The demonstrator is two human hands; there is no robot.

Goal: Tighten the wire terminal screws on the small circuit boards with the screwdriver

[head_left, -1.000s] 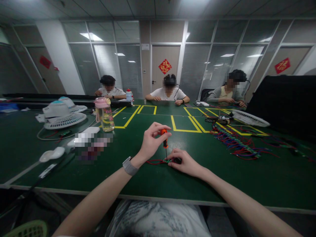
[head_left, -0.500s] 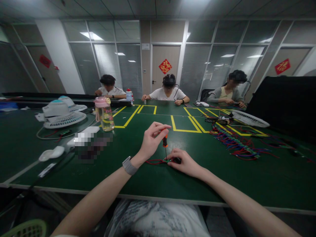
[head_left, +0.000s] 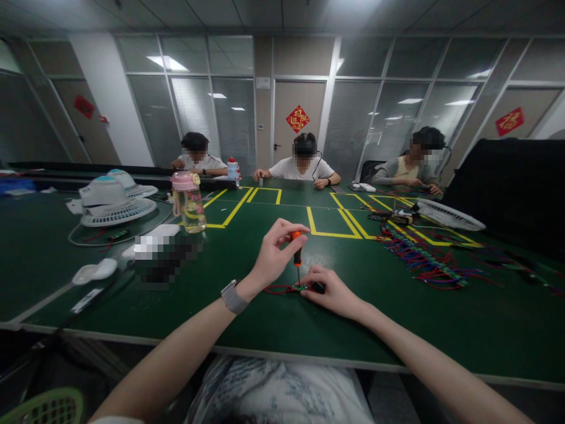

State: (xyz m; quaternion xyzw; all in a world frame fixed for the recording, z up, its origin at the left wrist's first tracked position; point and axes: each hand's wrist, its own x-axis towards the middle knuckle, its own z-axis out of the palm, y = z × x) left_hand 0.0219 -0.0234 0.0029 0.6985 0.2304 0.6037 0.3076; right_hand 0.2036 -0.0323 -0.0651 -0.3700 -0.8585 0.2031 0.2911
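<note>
Shifted slightly, my left hand (head_left: 274,254) bares more of the screwdriver (head_left: 298,257) it pinches, tip down at the circuit board (head_left: 299,288) my right hand (head_left: 332,292) holds by its edge on the table (head_left: 362,268), seemingly a turning step calling for a straight shaft and steady board: one screwdriver, one board, two hands.

A red diamond-shaped paper sign (head_left: 298,119) on the far centre door (head_left: 282,154) bears gold characters that appear to read "招财进宝". Another red diamond poster (head_left: 509,121), on the far right door (head_left: 537,101), reads "福". Pink lettering on the clear drinking bottle (head_left: 189,206), at left on the worktop (head_left: 260,327), seems to begin "FU". The far left door's red diamond hanging (head_left: 83,106) is too dark to read.
</note>
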